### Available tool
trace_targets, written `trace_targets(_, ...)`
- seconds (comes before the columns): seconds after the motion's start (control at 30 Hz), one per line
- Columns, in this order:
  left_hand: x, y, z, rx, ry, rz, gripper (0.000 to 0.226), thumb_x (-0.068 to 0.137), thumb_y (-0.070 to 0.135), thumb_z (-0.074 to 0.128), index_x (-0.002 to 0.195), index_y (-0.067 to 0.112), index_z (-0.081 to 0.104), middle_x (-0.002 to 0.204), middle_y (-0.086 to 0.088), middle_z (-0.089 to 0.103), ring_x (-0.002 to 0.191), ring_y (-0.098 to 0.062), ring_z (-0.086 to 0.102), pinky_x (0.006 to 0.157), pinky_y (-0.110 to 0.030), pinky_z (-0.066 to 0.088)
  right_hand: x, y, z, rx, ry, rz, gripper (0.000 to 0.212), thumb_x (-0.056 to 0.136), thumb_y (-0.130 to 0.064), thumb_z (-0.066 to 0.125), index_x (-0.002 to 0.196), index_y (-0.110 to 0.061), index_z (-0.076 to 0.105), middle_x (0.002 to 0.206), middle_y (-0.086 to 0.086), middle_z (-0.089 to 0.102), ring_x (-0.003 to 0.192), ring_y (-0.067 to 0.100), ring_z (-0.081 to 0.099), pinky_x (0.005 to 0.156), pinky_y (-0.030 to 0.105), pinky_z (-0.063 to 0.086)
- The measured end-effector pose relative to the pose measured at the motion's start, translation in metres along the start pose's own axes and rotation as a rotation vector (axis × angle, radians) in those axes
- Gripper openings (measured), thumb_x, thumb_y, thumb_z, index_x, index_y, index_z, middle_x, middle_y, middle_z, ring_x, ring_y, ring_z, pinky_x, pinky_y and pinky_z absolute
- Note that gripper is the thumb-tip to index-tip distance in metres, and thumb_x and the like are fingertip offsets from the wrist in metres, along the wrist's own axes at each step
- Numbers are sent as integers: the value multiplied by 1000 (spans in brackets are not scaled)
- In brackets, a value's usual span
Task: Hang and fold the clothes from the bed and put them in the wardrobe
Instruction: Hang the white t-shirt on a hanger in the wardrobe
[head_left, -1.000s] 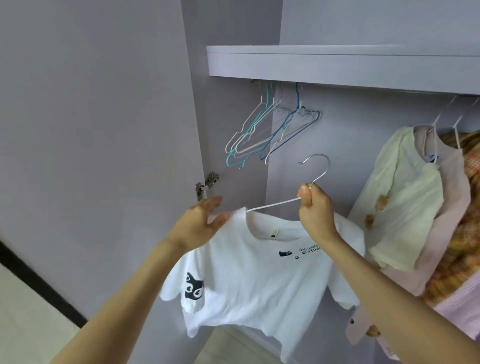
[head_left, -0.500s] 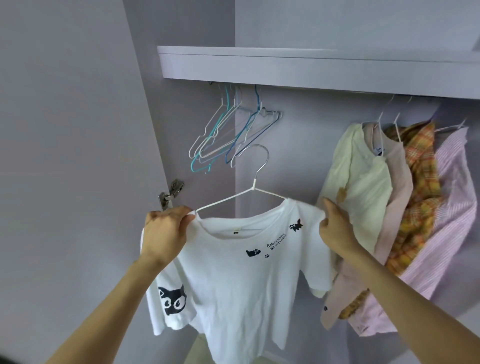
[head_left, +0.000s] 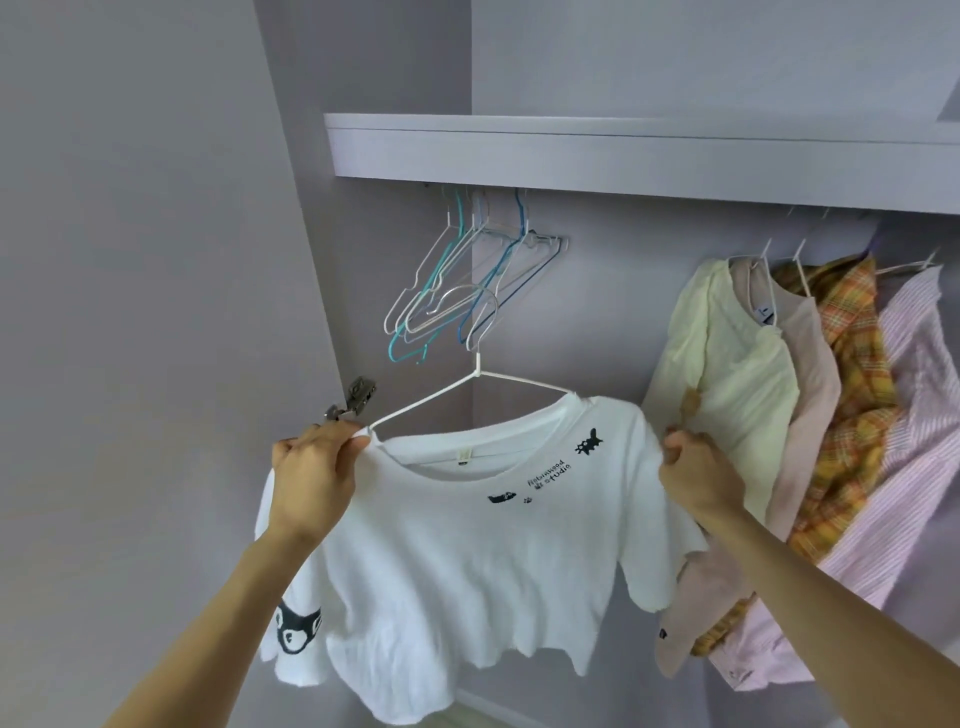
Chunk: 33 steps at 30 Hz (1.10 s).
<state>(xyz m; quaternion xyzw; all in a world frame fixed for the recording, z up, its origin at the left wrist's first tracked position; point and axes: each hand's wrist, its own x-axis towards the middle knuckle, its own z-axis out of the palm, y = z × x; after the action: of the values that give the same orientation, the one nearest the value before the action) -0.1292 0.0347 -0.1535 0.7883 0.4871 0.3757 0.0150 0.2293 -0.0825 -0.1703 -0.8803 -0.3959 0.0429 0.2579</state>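
A person's left hand (head_left: 311, 478) curls its fingers (head_left: 340, 441) tightly round the left shoulder of a white T-shirt (head_left: 457, 561), pinching the fabric together with the end of the white wire hanger (head_left: 475, 382) that runs through the neckline. The right hand (head_left: 696, 475) grips the shirt's other shoulder, its fingers (head_left: 675, 447) folded closed over the cloth at the sleeve seam. Stretched between the two sets of fingers, the shirt hangs in the air in front of the open wardrobe, its front facing the camera, with small black prints and lettering below the collar and a black cartoon face on the sleeve beneath the left wrist; its hem ripples unevenly. The hanger's hook rises above and between the fingers, in front of a cluster of empty hangers (head_left: 467, 280) suspended under the wardrobe shelf (head_left: 623, 156). Just beyond the right fingers hang a cream shirt (head_left: 727, 374), a pale pink garment (head_left: 805, 395), an orange plaid shirt (head_left: 852, 395) and a pink striped shirt (head_left: 914, 415). A metal door hinge (head_left: 356, 397) sits just above the left fingers.
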Motion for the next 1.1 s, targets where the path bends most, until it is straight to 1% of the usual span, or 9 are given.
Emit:
trace_targets(0.13,13,7,13,-86,-71,60,11,86,-1,61,85,3,71,81,-13,70,79,-37,64,79,-46,38,-8,-5,-11,-41,18,-378,45,91,-5,48,136,-8,42,138,11,45,126,30,43,99,39,35)
trace_targets(0.23,30,15,29,-102,-138,89,12,89,3,59,91,0,71,89,-15,70,89,-39,60,86,-46,34,-8,-1,-24,-93,-56,-470,27,97,-15,44,121,-9,55,114,9,63,106,31,56,86,33,38)
trace_targets(0.37,57,32,58,-91,-270,71,22,95,15,51,105,4,66,105,-12,66,106,-33,52,86,-38,31,-12,16,-43,-105,-71,-482,22,98,-15,41,99,1,57,93,9,56,87,31,57,75,34,41)
trace_targets(0.5,80,64,81,-99,-345,38,35,95,24,49,129,18,51,131,-6,52,123,-29,39,103,-43,25,-21,18,-55,-34,126,-391,20,96,-9,45,102,3,61,93,14,63,85,31,60,70,27,37)
trace_targets(0.6,94,96,87,-122,-294,102,55,93,25,52,143,21,31,143,-8,35,130,-31,29,106,-49,23,-24,15,-55,-86,255,-282,23,97,-10,43,101,3,62,98,17,64,87,35,61,70,32,43)
trace_targets(0.67,103,118,86,-104,-203,193,59,93,23,52,145,21,26,147,-9,28,133,-31,25,107,-50,23,-22,12,-56,-91,308,-187,23,97,-8,41,101,3,61,98,17,62,86,36,61,70,37,45)
trace_targets(0.8,117,159,74,-117,-28,339,62,89,13,54,145,16,29,151,-16,22,138,-36,18,106,-52,23,-12,3,-63,-31,419,-43,18,94,-1,41,91,6,57,90,19,60,76,36,59,59,30,36)
trace_targets(0.93,135,196,64,-108,102,459,66,82,4,58,143,14,35,152,-19,22,139,-39,19,107,-54,21,8,-5,-71,34,481,39,22,96,-5,36,98,6,55,95,21,60,81,36,60,60,30,38)
trace_targets(1.1,158,229,73,41,167,573,82,84,14,55,150,24,8,157,-11,-3,143,-35,-4,112,-55,5,46,-7,-73,246,579,59,26,97,-4,37,109,9,55,100,24,61,94,36,59,68,24,37)
